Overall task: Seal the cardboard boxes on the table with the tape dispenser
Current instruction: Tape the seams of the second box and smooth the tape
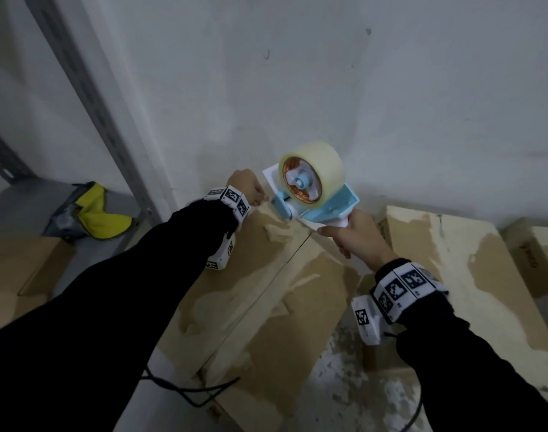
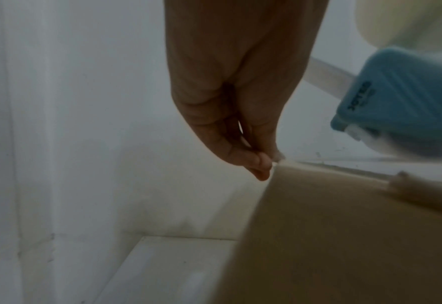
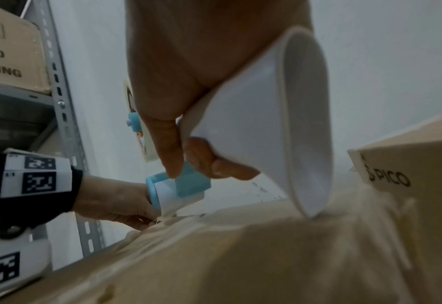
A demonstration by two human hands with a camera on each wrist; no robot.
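A brown cardboard box (image 1: 266, 300) with its flaps closed stands in front of me against the wall, its top patched with torn tape marks. My right hand (image 1: 356, 235) grips the white handle of a blue tape dispenser (image 1: 316, 198) that carries a roll of clear tape (image 1: 328, 169). The dispenser's front roller sits at the box's far edge (image 3: 173, 205). My left hand (image 1: 247, 188) is at that same far edge, finger and thumb pinched together on the tape end (image 2: 277, 159) at the box's rim (image 2: 344, 185).
A second box (image 1: 453, 275) printed PICO (image 3: 388, 179) stands to the right, another beyond it. A grey metal shelf (image 1: 88, 88) at the left holds a box and a yellow cloth (image 1: 101, 216). The white wall (image 1: 360, 88) is right behind. A black cable (image 1: 185, 391) lies near me.
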